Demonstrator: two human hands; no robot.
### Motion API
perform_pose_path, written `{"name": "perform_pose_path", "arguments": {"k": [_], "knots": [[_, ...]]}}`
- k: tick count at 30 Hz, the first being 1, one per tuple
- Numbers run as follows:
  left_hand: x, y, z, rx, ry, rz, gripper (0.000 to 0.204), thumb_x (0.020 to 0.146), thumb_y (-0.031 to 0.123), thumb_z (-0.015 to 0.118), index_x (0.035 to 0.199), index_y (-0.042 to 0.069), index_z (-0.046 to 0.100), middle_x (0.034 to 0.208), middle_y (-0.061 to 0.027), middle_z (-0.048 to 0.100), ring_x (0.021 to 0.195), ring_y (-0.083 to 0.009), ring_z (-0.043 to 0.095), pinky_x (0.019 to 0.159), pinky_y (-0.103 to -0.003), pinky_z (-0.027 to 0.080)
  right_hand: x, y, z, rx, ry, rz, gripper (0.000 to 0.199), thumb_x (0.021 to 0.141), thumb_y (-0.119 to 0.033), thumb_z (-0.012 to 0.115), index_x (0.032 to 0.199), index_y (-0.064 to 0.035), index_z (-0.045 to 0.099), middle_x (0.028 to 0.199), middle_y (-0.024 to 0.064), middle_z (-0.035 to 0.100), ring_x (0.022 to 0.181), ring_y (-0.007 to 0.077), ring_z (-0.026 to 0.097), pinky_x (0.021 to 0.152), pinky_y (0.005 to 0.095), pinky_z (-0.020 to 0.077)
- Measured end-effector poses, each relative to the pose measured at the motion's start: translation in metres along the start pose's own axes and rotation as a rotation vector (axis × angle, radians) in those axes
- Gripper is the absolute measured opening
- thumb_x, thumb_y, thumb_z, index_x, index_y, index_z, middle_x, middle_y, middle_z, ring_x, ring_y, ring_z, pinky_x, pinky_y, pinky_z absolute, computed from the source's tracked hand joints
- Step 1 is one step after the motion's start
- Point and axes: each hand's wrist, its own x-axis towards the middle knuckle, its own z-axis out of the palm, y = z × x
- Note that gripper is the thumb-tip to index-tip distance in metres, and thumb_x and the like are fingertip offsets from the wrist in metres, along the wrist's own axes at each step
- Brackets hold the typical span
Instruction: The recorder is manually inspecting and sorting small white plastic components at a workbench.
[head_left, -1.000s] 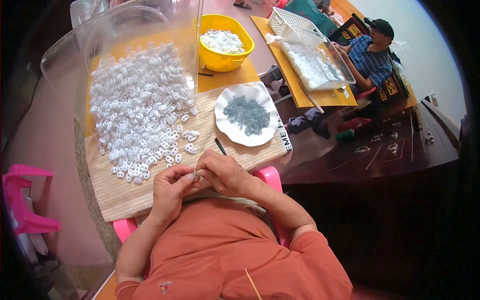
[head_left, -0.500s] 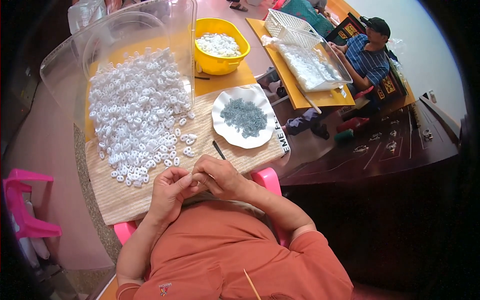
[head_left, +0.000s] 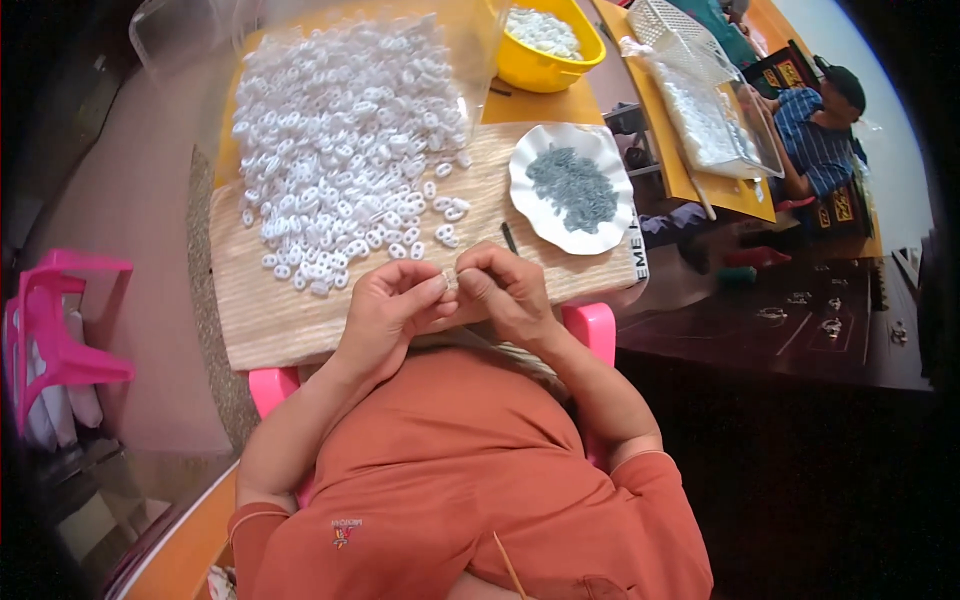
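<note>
Both hands meet at the tabletop's (head_left: 300, 320) near edge: left hand (head_left: 385, 315) and right hand (head_left: 510, 290) fingers pinch one small white piece (head_left: 450, 277); its long axis is too small to tell.

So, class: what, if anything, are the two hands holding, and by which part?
Left hand and right hand pinch one small white plastic piece between their fingers; which part of it is gripped cannot be told.

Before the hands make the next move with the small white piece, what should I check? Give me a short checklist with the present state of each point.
1. Small white piece pinched between both hands: ok.
2. Left hand and right hand meet over the board: ok.
3. Heap of white pieces within reach: ok.
4. White plate holds grey parts: ok.
5. Grey part already fitted in the piece: cannot tell.
</note>
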Motion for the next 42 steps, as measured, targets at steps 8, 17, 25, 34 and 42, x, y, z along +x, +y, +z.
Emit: {"name": "perform_pose_path", "arguments": {"k": [8, 17, 25, 34, 42], "knots": [[-0.0034, 0.0003, -0.0014, 0.012, 0.025, -0.004, 0.016, 0.087, 0.003, 0.063, 0.103, 0.002, 0.060, 0.090, -0.0075, 0.067, 0.081, -0.0150, 0.067, 0.075, -0.027, 0.057, 0.0000, 0.0047, 0.0014, -0.024, -0.007, -0.003, 0.006, 0.094, -0.005, 0.054, 0.097, 0.0003, 0.056, 0.083, 0.0010, 0.056, 0.073, 0.0062, 0.055, 0.065, 0.0203, 0.0462], [-0.0032, -0.0006, -0.0009, 0.054, 0.022, 0.022, 0.015, 0.087, 0.002, 0.063, 0.103, 0.002, 0.061, 0.092, -0.0070, 0.067, 0.081, -0.0137, 0.067, 0.077, -0.027, 0.057, 0.0004, 0.0016, 0.0003, -0.104, -0.033, -0.028, 0.008, 0.094, -0.005, 0.055, 0.095, 0.0020, 0.059, 0.088, 0.0028, 0.057, 0.078, 0.0072, 0.051, 0.070, 0.0207, 0.0432], [-0.0018, -0.0032, -0.0040, 0.037, 0.018, 0.021, 0.016, 0.087, 0.002, 0.064, 0.103, 0.002, 0.061, 0.092, -0.0067, 0.067, 0.081, -0.0131, 0.066, 0.077, -0.026, 0.057, -0.0001, 0.0039, -0.0001, -0.167, -0.033, -0.039, 0.007, 0.094, -0.004, 0.055, 0.094, 0.0019, 0.058, 0.088, 0.0028, 0.058, 0.078, 0.0074, 0.052, 0.070, 0.0211, 0.0434], [-0.0017, -0.0017, -0.0019, 0.053, 0.022, 0.019, 0.015, 0.087, 0.002, 0.064, 0.102, 0.002, 0.061, 0.092, -0.0065, 0.067, 0.081, -0.0127, 0.066, 0.076, -0.026, 0.057, 0.0014, 0.0073, 0.0013, -0.206, -0.028, -0.097, 0.005, 0.092, -0.001, 0.056, 0.092, 0.0020, 0.059, 0.087, 0.0046, 0.058, 0.077, 0.0101, 0.053, 0.069, 0.0223, 0.0434], [-0.0014, -0.0024, -0.0023, 0.035, 0.024, 0.015, 0.015, 0.087, 0.002, 0.064, 0.102, 0.002, 0.061, 0.091, -0.0066, 0.067, 0.080, -0.0131, 0.066, 0.075, -0.026, 0.057, 0.0009, 0.0041, 0.0025, -0.220, -0.021, -0.100, 0.004, 0.091, -0.001, 0.057, 0.091, 0.0024, 0.059, 0.085, 0.0057, 0.058, 0.076, 0.0109, 0.056, 0.068, 0.0230, 0.0454]]}}
